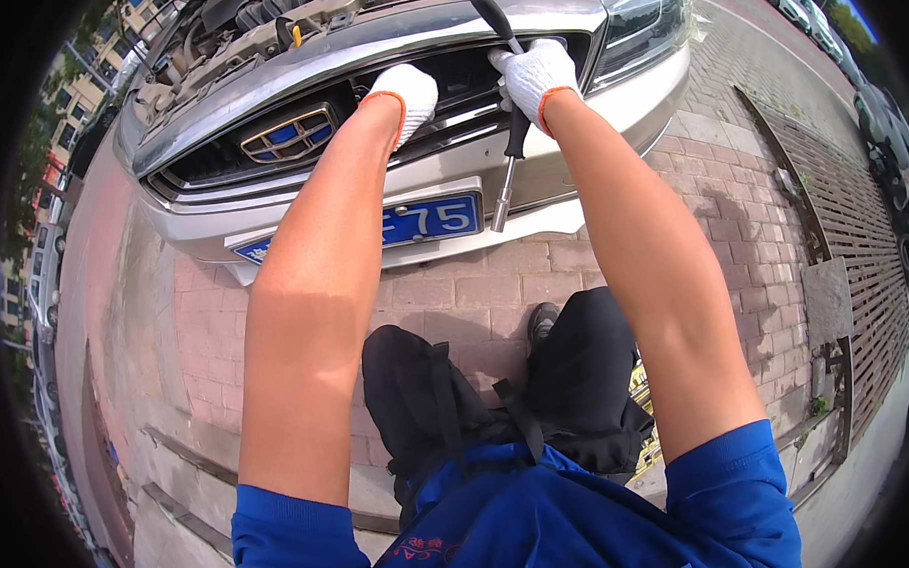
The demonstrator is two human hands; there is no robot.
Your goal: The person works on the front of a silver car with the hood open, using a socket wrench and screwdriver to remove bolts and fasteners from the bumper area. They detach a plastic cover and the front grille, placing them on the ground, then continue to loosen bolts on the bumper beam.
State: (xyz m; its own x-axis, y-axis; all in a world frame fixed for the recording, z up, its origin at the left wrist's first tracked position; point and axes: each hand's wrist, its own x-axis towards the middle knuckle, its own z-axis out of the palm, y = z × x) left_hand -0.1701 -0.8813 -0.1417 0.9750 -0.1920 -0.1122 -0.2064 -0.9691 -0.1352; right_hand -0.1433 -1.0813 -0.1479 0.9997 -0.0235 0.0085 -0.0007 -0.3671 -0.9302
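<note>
The front end of a silver car fills the space before me, with its black grille (458, 77) edged in chrome. My left hand (410, 94), in a white knit glove with an orange cuff, reaches into the grille opening; its fingers are hidden there. To its right, my gloved right hand (541, 71) grips a black-handled socket driver (517, 134), whose metal socket end points down in front of the bumper. Another black handle (492, 14) with a metal shaft sticks up from the same hand. Whether both handles belong to one tool, I cannot tell.
Above the grille the engine bay (265, 16) lies exposed. A headlight (641, 26) sits at the right, a blue licence plate (437, 217) below. My knees (420, 375) are bent over brick paving (492, 294). A slatted metal grate (850, 217) lies at the right.
</note>
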